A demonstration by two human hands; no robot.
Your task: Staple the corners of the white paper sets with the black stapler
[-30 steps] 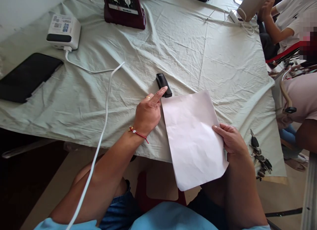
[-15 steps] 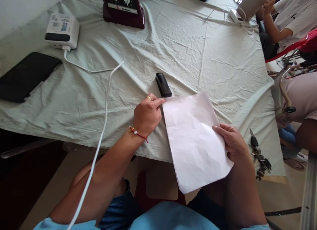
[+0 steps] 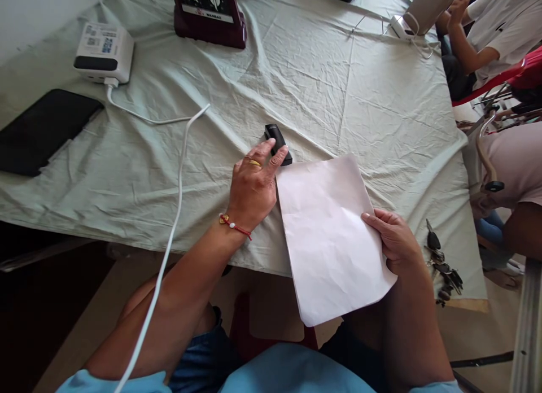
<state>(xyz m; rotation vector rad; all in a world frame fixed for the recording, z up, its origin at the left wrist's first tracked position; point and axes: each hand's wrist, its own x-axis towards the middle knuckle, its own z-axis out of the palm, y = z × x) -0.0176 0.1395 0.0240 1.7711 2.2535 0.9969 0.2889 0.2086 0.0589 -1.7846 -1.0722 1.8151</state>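
Observation:
A white sheet of paper (image 3: 330, 235) lies half on the cloth-covered table (image 3: 296, 77), its near part hanging over the front edge. My right hand (image 3: 393, 240) pinches its right edge. My left hand (image 3: 254, 184) rests on the cloth at the paper's top left corner, with its fingers laid on the near end of a small black stapler (image 3: 277, 142). The stapler lies just beyond that corner; the grip around it is not visible.
A bunch of keys (image 3: 442, 266) lies at the table's right front. A white cable (image 3: 178, 173) runs from a white box (image 3: 104, 51) at back left, beside a black tablet (image 3: 42, 127). A dark red device (image 3: 209, 12) stands at the back. Other people sit at right.
My left hand drew back to the paper's corner, then reached forward again and its fingers came down on the stapler. The paper shifted slightly in my right hand.

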